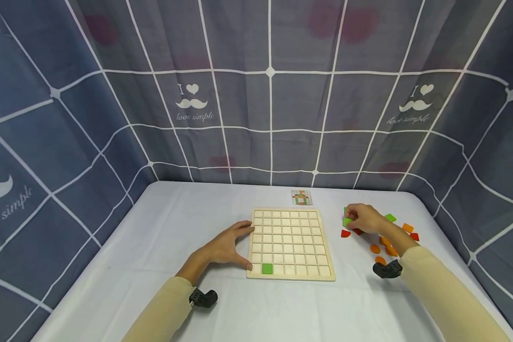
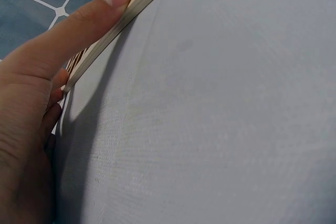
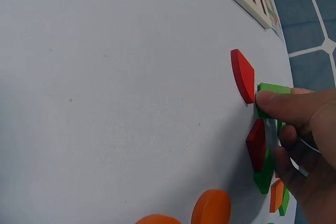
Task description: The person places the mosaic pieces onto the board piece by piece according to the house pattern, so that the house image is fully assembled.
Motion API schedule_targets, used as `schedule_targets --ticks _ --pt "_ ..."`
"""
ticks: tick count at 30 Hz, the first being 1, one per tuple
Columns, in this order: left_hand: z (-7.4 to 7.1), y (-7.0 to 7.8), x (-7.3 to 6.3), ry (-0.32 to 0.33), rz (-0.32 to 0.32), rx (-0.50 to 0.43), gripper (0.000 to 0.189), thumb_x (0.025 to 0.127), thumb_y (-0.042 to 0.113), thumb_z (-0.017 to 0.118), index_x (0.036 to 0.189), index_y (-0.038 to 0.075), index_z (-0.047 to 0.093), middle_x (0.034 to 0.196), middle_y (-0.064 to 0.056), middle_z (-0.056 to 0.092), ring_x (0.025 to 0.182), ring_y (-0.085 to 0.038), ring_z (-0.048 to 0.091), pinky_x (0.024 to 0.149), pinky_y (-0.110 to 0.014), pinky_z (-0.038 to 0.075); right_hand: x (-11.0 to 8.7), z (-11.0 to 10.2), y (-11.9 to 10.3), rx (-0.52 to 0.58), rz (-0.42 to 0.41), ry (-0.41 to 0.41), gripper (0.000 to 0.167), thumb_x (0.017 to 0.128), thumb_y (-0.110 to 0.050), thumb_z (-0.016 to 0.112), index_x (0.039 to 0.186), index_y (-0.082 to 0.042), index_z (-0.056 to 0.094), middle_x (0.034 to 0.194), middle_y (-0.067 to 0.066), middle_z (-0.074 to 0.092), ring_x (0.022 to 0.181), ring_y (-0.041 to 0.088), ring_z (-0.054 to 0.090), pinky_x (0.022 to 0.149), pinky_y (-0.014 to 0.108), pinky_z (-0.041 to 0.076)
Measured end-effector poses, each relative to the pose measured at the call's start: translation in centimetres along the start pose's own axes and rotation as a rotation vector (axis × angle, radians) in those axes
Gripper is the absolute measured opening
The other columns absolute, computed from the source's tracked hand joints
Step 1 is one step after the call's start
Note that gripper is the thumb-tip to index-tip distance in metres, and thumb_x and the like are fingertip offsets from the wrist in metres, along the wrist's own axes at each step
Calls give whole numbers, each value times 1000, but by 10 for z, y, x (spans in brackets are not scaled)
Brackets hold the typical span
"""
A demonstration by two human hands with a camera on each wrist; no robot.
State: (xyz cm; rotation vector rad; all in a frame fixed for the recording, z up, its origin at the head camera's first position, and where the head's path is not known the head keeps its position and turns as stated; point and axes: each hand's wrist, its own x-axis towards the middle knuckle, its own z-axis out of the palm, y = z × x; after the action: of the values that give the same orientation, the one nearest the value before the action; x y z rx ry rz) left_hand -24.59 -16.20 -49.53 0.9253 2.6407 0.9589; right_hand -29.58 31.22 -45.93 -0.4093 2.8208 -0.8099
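A pale wooden grid board (image 1: 289,240) lies on the white table, with one green square tile (image 1: 267,269) in its front row, second cell from the left. My left hand (image 1: 226,244) rests against the board's left edge, thumb near the front corner, fingers spread toward the back; the left wrist view shows the thumb (image 2: 89,27) on the rim. Right of the board, my right hand (image 1: 365,218) pinches a green square tile (image 3: 274,88) among the loose pieces. Beside that tile are a red rounded piece (image 3: 242,77) and a dark red piece (image 3: 256,145).
Several orange pieces (image 1: 375,249) lie under and near the right forearm, with a green piece (image 1: 390,217) and a red piece (image 1: 414,236) farther right. A small pattern card (image 1: 301,197) lies behind the board. Grey-blue curtains (image 1: 243,152) border the table's back and sides.
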Motion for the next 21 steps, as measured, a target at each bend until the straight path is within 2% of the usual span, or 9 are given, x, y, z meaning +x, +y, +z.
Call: schedule_targets --ticks 3,7,14,16,21 --pt "0 0 0 -1 3 -1 117 63 54 98 156 7 46 164 -7 33 152 -30 28 120 -50 29 0 2 -2 -13 -10 2 22 89 -5 80 91 -10 59 79 2 51 75 21 50 68 34 41" --pt "1 -1 0 -6 3 -2 117 63 53 98 156 7 46 164 -7 33 152 -29 28 120 -49 29 -1 4 -8 10 -11 -17 18 90 -7 79 91 -10 61 84 2 56 70 20 53 60 31 46" --pt "2 -3 0 0 -3 7 117 62 53 98 156 8 46 165 -5 33 152 -29 28 120 -49 30 -2 5 -24 50 -64 -37 15 93 -7 77 93 -10 62 87 2 60 57 16 54 49 30 47" --pt "2 -3 0 1 2 3 116 62 53 98 156 7 46 164 -6 33 152 -29 28 120 -49 30 -2 6 -29 33 -83 -41 15 93 -8 77 92 -11 62 88 1 61 60 16 55 51 30 47" --pt "0 -2 -1 0 6 -2 117 63 55 97 156 7 45 164 -7 33 152 -29 28 120 -49 30 2 10 -44 -6 -148 -54 17 91 -10 79 91 -13 62 86 -3 63 76 17 56 67 33 47"
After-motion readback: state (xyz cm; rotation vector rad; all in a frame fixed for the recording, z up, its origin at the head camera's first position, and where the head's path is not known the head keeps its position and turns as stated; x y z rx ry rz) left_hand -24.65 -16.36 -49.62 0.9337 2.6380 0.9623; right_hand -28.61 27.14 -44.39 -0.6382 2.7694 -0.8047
